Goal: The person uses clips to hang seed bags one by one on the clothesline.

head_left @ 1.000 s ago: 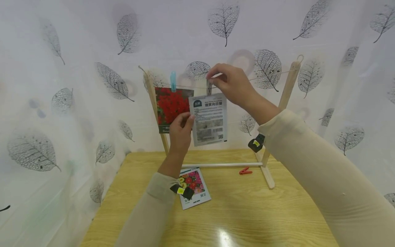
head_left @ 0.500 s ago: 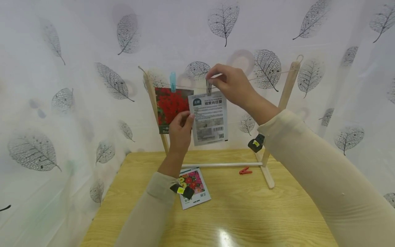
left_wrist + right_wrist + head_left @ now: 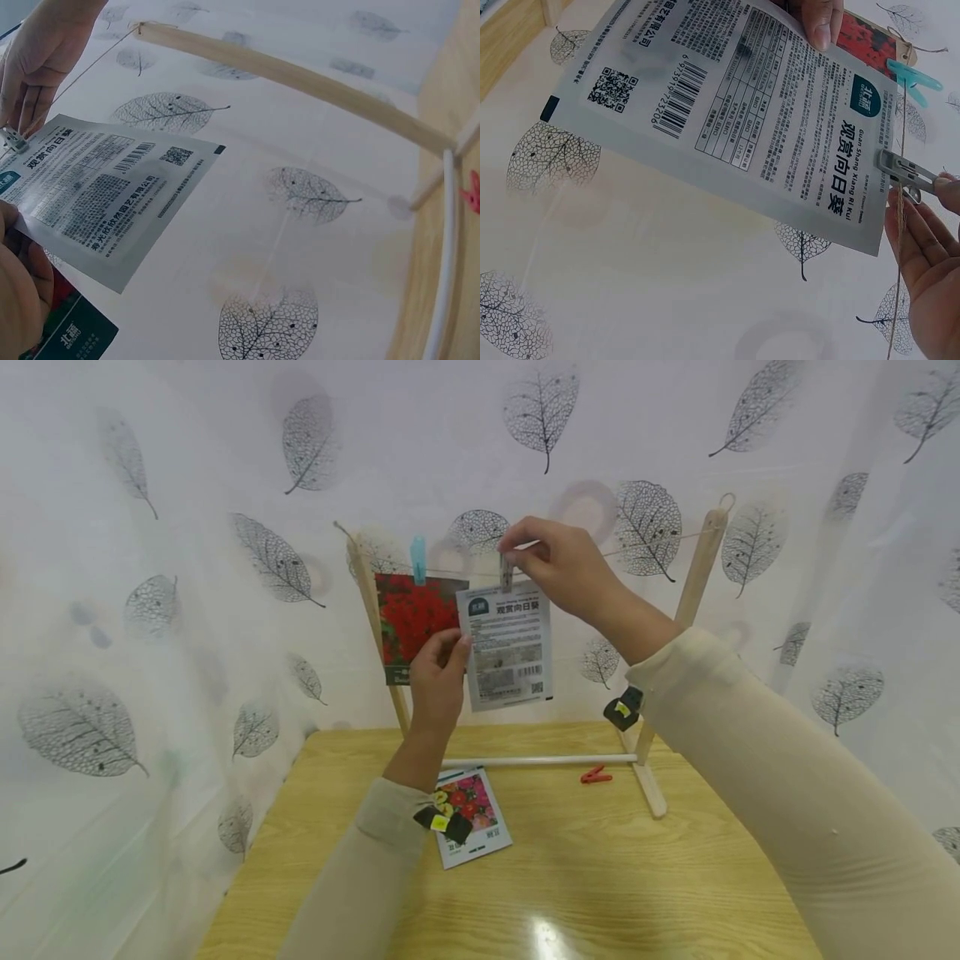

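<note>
Metal clothespin (image 3: 910,170), pinched by the right hand (image 3: 558,562), apparently caught the sunflower seed packet (image 3: 510,647), nudged slightly higher in the pinching left hand (image 3: 437,675).

A silvery-white packet (image 3: 512,647), covered in dark print, is nearly upright, its QR code (image 3: 537,687) toward five o'clock. The left hand (image 3: 438,675) pinches its edge at nine o'clock. At twelve, a grey metal clip (image 3: 506,578), pinched by the right hand (image 3: 558,560), overlaps the top edge.
</note>
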`<control>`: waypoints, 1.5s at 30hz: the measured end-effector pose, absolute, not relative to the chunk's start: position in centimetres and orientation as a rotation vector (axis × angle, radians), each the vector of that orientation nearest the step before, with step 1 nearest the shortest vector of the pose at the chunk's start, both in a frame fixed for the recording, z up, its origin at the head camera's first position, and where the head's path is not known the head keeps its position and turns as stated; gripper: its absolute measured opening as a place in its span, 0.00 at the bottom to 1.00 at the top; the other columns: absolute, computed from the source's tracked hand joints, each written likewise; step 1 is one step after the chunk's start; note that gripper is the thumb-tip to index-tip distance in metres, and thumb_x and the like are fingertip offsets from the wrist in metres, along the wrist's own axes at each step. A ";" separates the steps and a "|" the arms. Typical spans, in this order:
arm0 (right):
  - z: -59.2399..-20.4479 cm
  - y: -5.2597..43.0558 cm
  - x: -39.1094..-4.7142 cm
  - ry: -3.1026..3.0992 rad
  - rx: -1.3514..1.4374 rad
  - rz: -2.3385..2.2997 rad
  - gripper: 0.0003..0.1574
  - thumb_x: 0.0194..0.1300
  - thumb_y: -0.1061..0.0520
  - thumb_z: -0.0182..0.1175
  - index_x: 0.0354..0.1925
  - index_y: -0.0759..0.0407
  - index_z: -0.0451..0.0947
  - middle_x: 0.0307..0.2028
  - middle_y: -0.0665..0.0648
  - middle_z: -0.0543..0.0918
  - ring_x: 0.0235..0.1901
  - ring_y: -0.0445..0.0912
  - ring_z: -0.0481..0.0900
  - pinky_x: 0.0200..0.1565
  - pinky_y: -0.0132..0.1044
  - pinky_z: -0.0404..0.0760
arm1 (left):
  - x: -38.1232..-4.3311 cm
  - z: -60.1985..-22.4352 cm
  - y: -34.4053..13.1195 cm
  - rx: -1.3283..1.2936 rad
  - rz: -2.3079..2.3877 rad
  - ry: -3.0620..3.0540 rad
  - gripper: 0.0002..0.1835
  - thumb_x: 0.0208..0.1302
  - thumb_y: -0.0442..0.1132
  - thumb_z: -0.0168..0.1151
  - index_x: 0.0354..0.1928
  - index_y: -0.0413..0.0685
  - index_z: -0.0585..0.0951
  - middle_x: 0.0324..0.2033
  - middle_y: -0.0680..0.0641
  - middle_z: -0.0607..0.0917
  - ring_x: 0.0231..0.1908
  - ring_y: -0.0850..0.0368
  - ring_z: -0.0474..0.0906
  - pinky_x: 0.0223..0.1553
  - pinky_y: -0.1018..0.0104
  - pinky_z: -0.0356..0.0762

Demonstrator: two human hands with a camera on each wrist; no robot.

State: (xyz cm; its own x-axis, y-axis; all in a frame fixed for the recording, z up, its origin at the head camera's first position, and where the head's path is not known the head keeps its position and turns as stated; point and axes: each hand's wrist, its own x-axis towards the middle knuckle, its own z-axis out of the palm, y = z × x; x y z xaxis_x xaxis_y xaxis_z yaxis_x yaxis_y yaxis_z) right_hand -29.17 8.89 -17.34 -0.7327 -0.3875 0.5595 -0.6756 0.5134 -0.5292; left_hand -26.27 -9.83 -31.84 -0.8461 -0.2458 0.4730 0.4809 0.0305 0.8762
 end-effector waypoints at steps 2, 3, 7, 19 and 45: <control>-17.4 9.0 -29.2 -2.385 0.877 1.060 0.12 0.75 0.58 0.57 0.52 0.57 0.82 0.54 0.55 0.86 0.49 0.49 0.88 0.49 0.44 0.83 | -26.3 -31.9 -9.8 -0.237 -1.876 -1.809 0.14 0.71 0.42 0.63 0.49 0.38 0.83 0.35 0.53 0.83 0.31 0.65 0.76 0.33 0.75 0.76; -17.4 9.0 -29.2 -2.383 0.878 1.049 0.12 0.75 0.58 0.58 0.53 0.57 0.82 0.54 0.55 0.86 0.49 0.50 0.88 0.49 0.44 0.83 | -26.3 -31.9 -9.8 -0.233 -1.882 -1.808 0.14 0.71 0.42 0.63 0.49 0.38 0.83 0.35 0.53 0.83 0.32 0.65 0.76 0.33 0.75 0.76; -17.4 9.0 -29.1 -2.383 0.882 1.006 0.14 0.74 0.56 0.58 0.54 0.55 0.83 0.56 0.54 0.86 0.50 0.49 0.88 0.52 0.44 0.83 | -26.3 -32.1 -9.8 -0.232 -1.896 -1.801 0.14 0.71 0.41 0.63 0.50 0.38 0.83 0.37 0.50 0.84 0.33 0.65 0.77 0.34 0.75 0.77; -17.4 9.1 -29.2 -2.436 0.877 0.991 0.17 0.75 0.55 0.57 0.59 0.54 0.82 0.62 0.54 0.81 0.56 0.51 0.85 0.59 0.45 0.81 | -26.3 -32.2 -9.8 -0.211 -1.862 -1.820 0.15 0.71 0.43 0.64 0.50 0.38 0.83 0.36 0.51 0.83 0.33 0.65 0.76 0.35 0.75 0.77; -18.3 9.3 -29.4 -2.283 0.910 0.932 0.19 0.74 0.58 0.57 0.61 0.56 0.79 0.60 0.56 0.80 0.59 0.49 0.78 0.60 0.41 0.79 | -26.4 -33.2 -10.5 -0.253 -1.866 -1.807 0.15 0.71 0.47 0.63 0.51 0.45 0.85 0.38 0.49 0.86 0.40 0.44 0.80 0.34 0.73 0.78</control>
State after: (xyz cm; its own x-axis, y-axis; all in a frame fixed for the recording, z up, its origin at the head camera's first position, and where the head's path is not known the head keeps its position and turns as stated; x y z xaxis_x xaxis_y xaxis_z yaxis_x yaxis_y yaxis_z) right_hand -29.37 9.31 -18.29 -0.6471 -0.3886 0.6560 -0.7366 0.5408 -0.4062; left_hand -26.36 -10.55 -33.24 -0.8444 -0.2376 0.4802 0.4877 0.0303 0.8725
